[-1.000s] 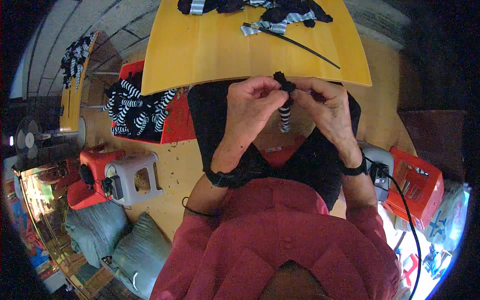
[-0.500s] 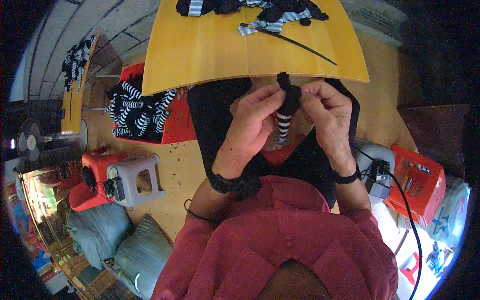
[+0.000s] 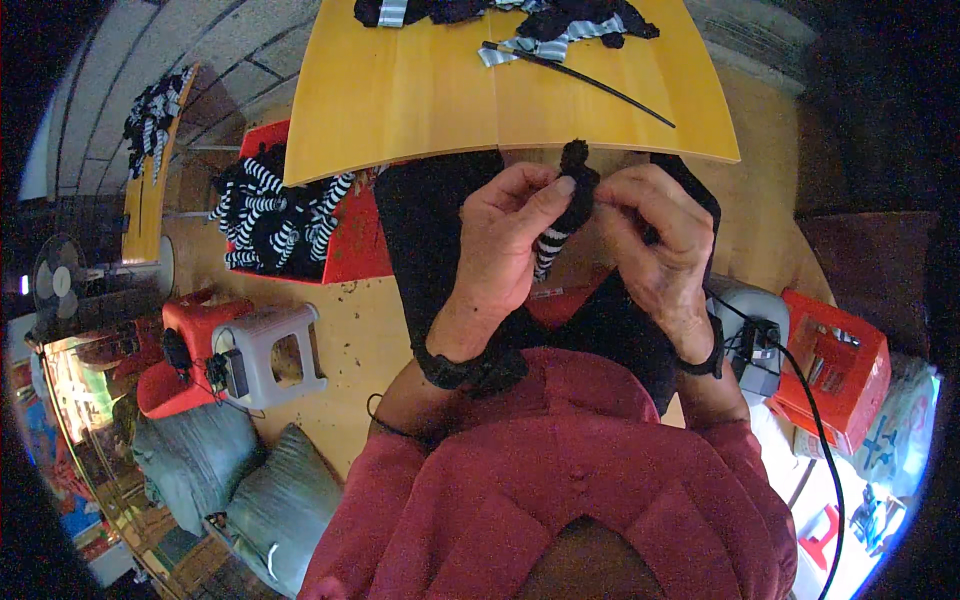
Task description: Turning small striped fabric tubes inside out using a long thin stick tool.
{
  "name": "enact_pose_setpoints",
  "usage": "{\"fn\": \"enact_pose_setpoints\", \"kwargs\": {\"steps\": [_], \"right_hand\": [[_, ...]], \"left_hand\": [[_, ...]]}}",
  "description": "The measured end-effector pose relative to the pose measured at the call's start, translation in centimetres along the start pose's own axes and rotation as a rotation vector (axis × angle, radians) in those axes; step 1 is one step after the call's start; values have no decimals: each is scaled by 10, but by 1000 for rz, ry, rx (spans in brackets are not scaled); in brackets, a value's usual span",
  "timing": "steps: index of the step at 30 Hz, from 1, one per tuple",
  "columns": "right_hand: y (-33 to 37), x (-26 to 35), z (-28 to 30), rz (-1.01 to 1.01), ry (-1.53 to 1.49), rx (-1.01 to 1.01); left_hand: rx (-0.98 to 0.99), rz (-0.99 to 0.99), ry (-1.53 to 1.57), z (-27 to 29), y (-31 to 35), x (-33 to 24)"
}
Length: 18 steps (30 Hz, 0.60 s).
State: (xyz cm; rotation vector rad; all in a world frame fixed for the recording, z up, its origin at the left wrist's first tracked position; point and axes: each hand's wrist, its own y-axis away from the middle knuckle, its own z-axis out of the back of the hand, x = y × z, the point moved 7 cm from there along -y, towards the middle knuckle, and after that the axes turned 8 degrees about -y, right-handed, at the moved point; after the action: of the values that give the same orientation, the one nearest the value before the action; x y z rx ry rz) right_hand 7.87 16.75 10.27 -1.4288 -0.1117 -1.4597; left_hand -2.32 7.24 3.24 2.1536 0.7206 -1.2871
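Observation:
My left hand [image 3: 510, 230] pinches a small black fuzzy piece with a black-and-white striped tube end [image 3: 550, 245], just below the table's near edge. Its thumb lies across the black part, whose tip points up toward the table. Close at its right side is my right hand [image 3: 655, 225], with curled fingers and a closed thumb and forefinger. Whatever those fingertips pinch is hidden or too small to make out. On the yellow wooden table [image 3: 420, 100] lies a thin dark stick [image 3: 590, 85], beside black fuzzy pieces [image 3: 570, 18] and grey striped fabric strips [image 3: 497, 53].
A red bin [image 3: 355, 235] at the left holds several black-and-white striped pieces [image 3: 285, 215]. Grey stools [image 3: 265, 345] and red stools [image 3: 835, 370] stand on both sides. A fan [image 3: 60, 275] and stuffed sacks [image 3: 285, 500] are farther left. A black cable [image 3: 815, 420] hangs at the right.
The striped end has swung to the left and the piece now tilts. My right hand has shifted slightly right and down, with its fingers more curled.

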Motion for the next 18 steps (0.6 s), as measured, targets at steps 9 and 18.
{"fn": "enact_pose_setpoints", "kwargs": {"steps": [9,18], "right_hand": [[0,2,0,49,58,104],[5,0,2,118,137,87]], "left_hand": [[38,-90,-298,1,2,-9],[-32,-229,-367,-10,7,-16]]}}
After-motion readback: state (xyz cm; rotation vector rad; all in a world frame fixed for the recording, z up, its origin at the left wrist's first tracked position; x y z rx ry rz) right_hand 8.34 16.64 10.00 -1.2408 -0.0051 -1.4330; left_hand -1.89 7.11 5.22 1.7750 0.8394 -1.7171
